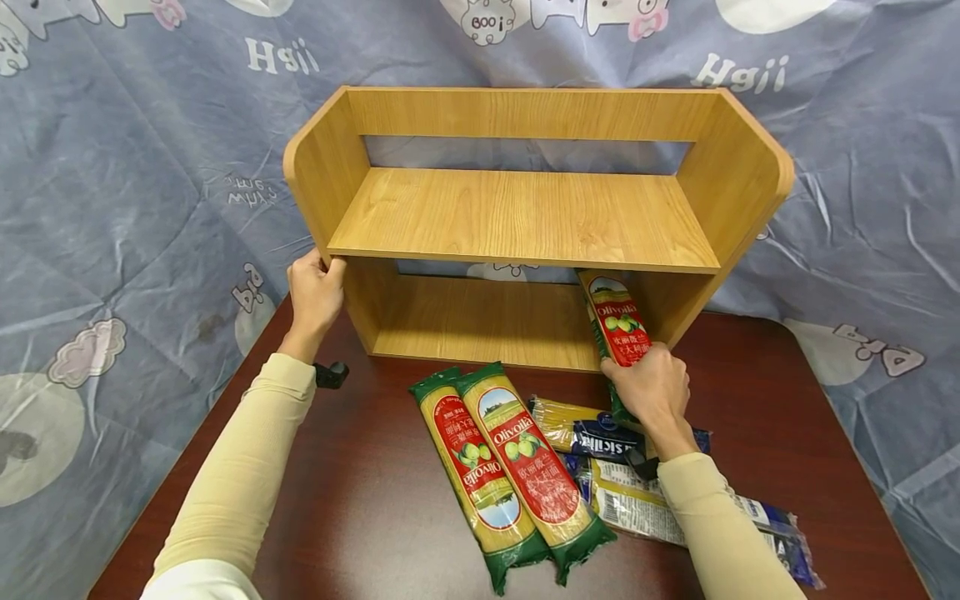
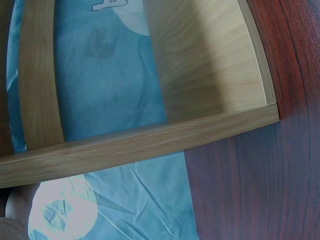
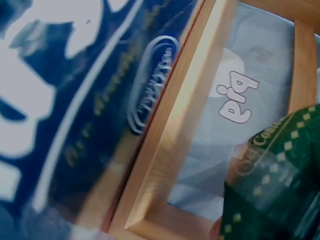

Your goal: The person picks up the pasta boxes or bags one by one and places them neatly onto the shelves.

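My right hand (image 1: 651, 385) grips a red and green Olivoila spaghetti packet (image 1: 617, 317) by its near part. The packet's far end reaches into the lower compartment of the wooden shelf (image 1: 525, 212), at its right side. In the right wrist view the packet's green end (image 3: 280, 185) shows close up. My left hand (image 1: 315, 292) holds the front edge of the shelf's left side panel, thumb on the front. Only a bit of that hand (image 2: 17, 212) appears in the left wrist view, beside the panel (image 2: 135, 147).
Two more Olivoila spaghetti packets (image 1: 536, 454) lie overlapping on the dark table (image 1: 337, 517) before the shelf. Blue and yellow pasta packets (image 1: 630, 500) lie beneath my right forearm. A patterned cloth (image 1: 150, 208) hangs behind the shelf.
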Tool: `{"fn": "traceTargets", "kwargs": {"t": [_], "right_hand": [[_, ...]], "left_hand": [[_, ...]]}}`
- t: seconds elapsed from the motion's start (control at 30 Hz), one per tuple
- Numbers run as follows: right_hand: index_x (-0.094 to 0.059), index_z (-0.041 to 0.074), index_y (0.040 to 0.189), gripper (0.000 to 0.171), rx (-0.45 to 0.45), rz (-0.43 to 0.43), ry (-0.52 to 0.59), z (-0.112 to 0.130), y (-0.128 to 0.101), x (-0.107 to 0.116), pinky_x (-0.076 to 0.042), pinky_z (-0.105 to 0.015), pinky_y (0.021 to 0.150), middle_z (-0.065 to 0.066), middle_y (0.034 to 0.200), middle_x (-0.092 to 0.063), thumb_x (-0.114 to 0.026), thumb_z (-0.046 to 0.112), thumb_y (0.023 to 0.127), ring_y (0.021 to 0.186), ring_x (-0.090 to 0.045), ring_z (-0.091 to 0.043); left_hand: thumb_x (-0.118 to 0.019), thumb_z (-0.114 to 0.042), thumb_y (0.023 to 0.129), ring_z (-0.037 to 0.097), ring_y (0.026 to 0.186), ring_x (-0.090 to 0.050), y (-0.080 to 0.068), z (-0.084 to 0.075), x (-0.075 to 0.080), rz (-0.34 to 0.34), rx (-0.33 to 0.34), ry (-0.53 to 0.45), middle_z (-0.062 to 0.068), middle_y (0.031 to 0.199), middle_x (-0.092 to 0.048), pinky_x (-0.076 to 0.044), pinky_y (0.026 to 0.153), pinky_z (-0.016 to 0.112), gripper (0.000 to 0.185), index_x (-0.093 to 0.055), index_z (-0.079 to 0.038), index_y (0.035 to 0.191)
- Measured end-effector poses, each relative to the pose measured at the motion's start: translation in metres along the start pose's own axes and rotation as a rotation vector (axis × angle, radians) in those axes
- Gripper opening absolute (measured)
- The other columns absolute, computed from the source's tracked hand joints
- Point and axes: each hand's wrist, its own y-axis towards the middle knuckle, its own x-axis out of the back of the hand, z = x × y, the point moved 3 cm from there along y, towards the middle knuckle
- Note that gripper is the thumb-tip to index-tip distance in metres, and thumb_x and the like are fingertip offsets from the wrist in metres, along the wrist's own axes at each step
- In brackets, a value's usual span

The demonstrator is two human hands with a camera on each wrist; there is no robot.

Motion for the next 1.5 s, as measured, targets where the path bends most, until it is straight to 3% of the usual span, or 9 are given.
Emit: {"fn": "traceTargets", "kwargs": {"t": [0.9,1.5], "right_hand": [[-0.062,-0.009,0.108,0.06,-0.005,-0.008,0.013,-0.018,0.017,-0.028,-0.052,-0.055,0.066,-0.025,0.094,-0.065,-0.076,0.044,0.083,0.081,-0.063,-0.043],[-0.062,-0.01,0.108,0.061,-0.012,0.052,-0.026,-0.023,0.023,-0.039,-0.051,-0.056,0.064,-0.029,0.096,-0.065,-0.076,0.044,0.083,0.082,-0.063,-0.044]], "left_hand": [[-0.061,-0.016,0.096,0.008,0.071,-0.065,0.0,0.002,0.0,-0.001,0.007,-0.028,0.014,0.086,-0.074,-0.046,0.058,0.019,0.022,-0.076,-0.001,0.095],[-0.06,-0.014,0.095,0.006,0.069,-0.064,-0.002,0.001,0.0,-0.011,0.02,-0.016,0.014,0.084,-0.073,-0.046,0.058,0.017,0.022,-0.077,0.0,0.092]]}}
